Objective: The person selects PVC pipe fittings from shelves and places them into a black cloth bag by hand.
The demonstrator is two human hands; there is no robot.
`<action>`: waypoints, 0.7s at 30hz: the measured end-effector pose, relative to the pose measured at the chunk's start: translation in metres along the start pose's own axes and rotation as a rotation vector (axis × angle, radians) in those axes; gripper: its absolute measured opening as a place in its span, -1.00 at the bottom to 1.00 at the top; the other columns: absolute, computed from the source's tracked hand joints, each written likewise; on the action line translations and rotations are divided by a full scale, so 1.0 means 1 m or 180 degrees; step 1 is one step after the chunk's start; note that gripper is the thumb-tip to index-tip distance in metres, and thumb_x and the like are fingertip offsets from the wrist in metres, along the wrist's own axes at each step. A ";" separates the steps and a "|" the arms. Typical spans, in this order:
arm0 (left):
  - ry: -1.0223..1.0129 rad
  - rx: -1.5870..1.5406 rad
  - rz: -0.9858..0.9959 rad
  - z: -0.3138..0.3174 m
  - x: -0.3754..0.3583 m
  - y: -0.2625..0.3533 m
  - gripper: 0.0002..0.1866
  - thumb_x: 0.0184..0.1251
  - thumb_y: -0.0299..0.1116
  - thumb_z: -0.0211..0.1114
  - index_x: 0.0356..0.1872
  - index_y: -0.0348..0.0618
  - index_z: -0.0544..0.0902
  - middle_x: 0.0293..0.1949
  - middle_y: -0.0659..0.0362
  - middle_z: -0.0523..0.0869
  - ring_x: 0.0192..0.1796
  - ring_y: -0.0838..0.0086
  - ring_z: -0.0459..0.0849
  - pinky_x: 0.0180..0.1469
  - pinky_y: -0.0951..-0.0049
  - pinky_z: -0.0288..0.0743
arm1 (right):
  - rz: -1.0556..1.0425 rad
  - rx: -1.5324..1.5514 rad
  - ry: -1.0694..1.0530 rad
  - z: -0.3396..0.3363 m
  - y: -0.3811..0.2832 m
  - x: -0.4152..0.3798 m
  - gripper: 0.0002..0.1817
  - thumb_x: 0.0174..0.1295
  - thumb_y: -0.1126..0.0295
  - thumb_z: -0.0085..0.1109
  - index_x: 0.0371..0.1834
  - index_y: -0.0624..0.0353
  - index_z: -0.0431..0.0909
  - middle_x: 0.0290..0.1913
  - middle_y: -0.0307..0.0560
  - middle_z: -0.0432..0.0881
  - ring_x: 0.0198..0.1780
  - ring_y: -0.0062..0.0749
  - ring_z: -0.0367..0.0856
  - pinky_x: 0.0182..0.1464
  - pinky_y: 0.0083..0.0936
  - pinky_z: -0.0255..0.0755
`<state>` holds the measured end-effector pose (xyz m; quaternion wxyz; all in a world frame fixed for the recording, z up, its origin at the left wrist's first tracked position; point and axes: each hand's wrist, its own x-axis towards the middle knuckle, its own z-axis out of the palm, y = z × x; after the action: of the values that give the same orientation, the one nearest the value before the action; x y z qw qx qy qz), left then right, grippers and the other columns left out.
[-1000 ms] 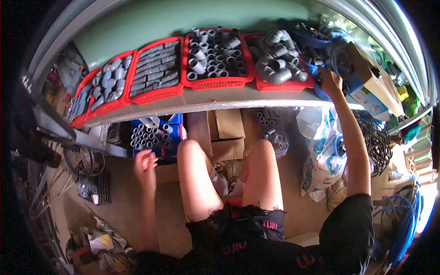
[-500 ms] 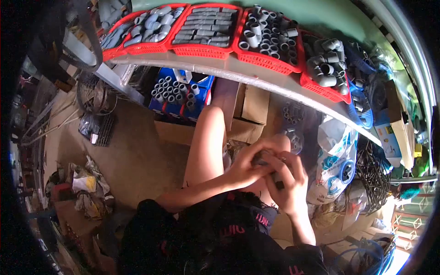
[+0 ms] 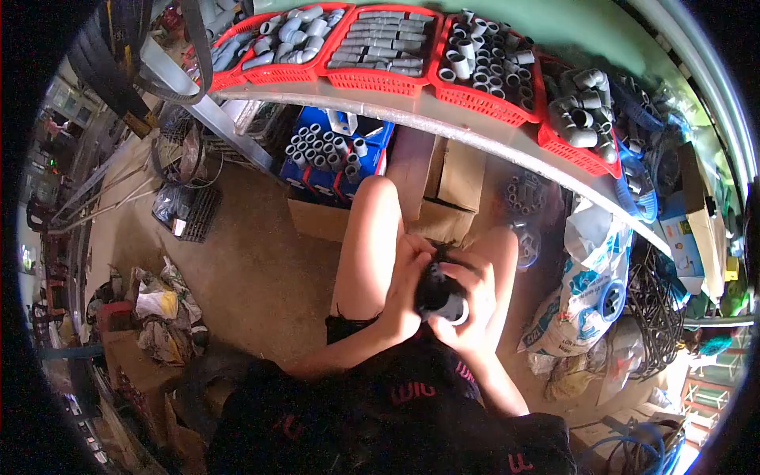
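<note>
A dark, rounded object with a pale, shiny end (image 3: 445, 301) sits between my two hands, above my lap. My left hand (image 3: 405, 289) wraps round its left side, fingers bent at the top. Along its right side, my right hand (image 3: 475, 297) curls its fingers over it. What the object is cannot be made out. Some dark strands show just above it, between my knees.
Red baskets (image 3: 376, 75) of grey pipe fittings line the shelf (image 3: 443, 119) ahead. Below it are a blue box (image 3: 324, 178) with short grey pipes and an open carton (image 3: 459, 178). A white sack (image 3: 582, 305) stands at right; crumpled cloths (image 3: 162, 317) lie at left.
Both hands have moved down and left, closer to my lap. The dark object now shows clearly between them, its pale end facing up. The whole view has shifted slightly.
</note>
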<state>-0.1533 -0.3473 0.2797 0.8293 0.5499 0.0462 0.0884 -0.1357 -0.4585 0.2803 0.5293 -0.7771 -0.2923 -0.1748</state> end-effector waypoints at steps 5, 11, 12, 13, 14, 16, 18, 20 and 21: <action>-0.0639 0.0988 0.1570 -0.011 0.007 -0.020 -0.86 0.24 -0.53 -0.13 -0.19 -0.28 0.26 -0.19 0.04 0.33 -0.21 0.45 0.33 -0.10 0.51 0.23 | 0.0565 0.0170 0.0376 0.004 -0.009 -0.008 -0.63 -0.09 0.23 0.17 -0.27 0.27 0.45 -0.26 0.05 0.49 -0.30 -0.26 0.46 -0.18 -0.47 0.37; -0.0877 0.0342 0.0328 -0.009 0.000 -0.008 -0.71 0.35 -0.20 -0.12 -0.14 -0.22 0.17 -0.29 0.19 0.27 -0.33 0.59 0.27 -0.28 0.61 0.23 | 0.1470 0.0606 0.0517 -0.012 -0.020 -0.014 -0.64 -0.01 0.29 0.10 -0.20 0.29 0.35 -0.22 -0.03 0.41 -0.19 -0.39 0.36 -0.09 -0.44 0.28; -0.0874 0.0990 0.0179 -0.011 0.001 -0.003 -0.74 0.37 -0.23 -0.15 -0.11 -0.18 0.12 -0.28 0.20 0.26 -0.32 0.62 0.24 -0.27 0.61 0.21 | 0.0808 0.0397 0.0501 -0.016 -0.017 -0.008 -0.61 -0.03 0.16 0.16 -0.29 0.26 0.39 -0.29 -0.06 0.42 -0.25 -0.37 0.38 -0.14 -0.46 0.27; -0.1114 0.0496 -0.0172 -0.012 0.002 0.006 -0.80 0.38 -0.28 -0.15 -0.14 -0.17 0.17 -0.31 0.22 0.27 -0.31 0.63 0.25 -0.24 0.62 0.21 | 0.0235 -0.0170 0.0583 -0.020 -0.018 -0.004 -0.56 -0.10 0.04 0.22 -0.35 0.19 0.43 -0.35 -0.08 0.40 -0.33 -0.33 0.38 -0.23 -0.46 0.28; -0.1439 0.0571 -0.0313 -0.015 0.006 0.014 -0.82 0.39 -0.29 -0.14 -0.18 -0.18 0.20 -0.32 0.22 0.28 -0.30 0.63 0.25 -0.24 0.62 0.21 | -0.0212 -0.0354 0.0414 -0.025 -0.015 -0.002 -0.55 -0.13 0.03 0.25 -0.35 0.17 0.43 -0.36 -0.07 0.40 -0.33 -0.30 0.39 -0.25 -0.43 0.30; -0.1844 0.0567 -0.0700 -0.018 0.006 0.022 -0.83 0.38 -0.31 -0.11 -0.27 -0.21 0.26 -0.36 0.21 0.30 -0.28 0.60 0.28 -0.22 0.61 0.21 | -0.0896 -0.0498 0.0180 -0.029 -0.009 -0.006 -0.51 -0.21 0.00 0.31 -0.34 0.14 0.45 -0.36 -0.04 0.40 -0.32 -0.25 0.42 -0.30 -0.35 0.35; -0.1798 0.1049 -0.0190 -0.016 0.000 0.025 -0.88 0.34 -0.42 -0.06 -0.23 -0.23 0.25 -0.33 0.14 0.32 -0.22 0.51 0.33 -0.16 0.50 0.23 | -0.0643 -0.0230 0.0174 -0.023 -0.004 -0.008 -0.47 -0.22 -0.01 0.32 -0.32 0.18 0.45 -0.30 0.02 0.43 -0.30 -0.19 0.45 -0.24 -0.32 0.38; -0.1901 0.1653 0.0249 -0.018 0.000 0.028 -0.87 0.28 -0.48 -0.01 -0.23 -0.25 0.24 -0.32 0.07 0.33 -0.22 0.39 0.39 -0.15 0.43 0.25 | 0.0083 -0.0092 0.0216 -0.019 -0.003 -0.017 -0.44 -0.18 0.00 0.28 -0.28 0.25 0.41 -0.26 0.04 0.45 -0.28 -0.21 0.47 -0.22 -0.35 0.38; -0.1981 0.1782 0.0386 -0.019 0.002 0.027 -0.87 0.26 -0.53 -0.01 -0.26 -0.26 0.23 -0.35 0.03 0.33 -0.28 0.35 0.40 -0.18 0.42 0.26 | 0.0310 0.0263 0.0362 -0.011 -0.001 -0.023 -0.53 -0.08 0.10 0.21 -0.26 0.26 0.39 -0.27 -0.01 0.45 -0.27 -0.32 0.46 -0.20 -0.42 0.37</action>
<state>-0.1577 -0.3192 0.2968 0.6155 0.7562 -0.2166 -0.0492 -0.1536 -0.4743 0.2724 0.5846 -0.7566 -0.2306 -0.1805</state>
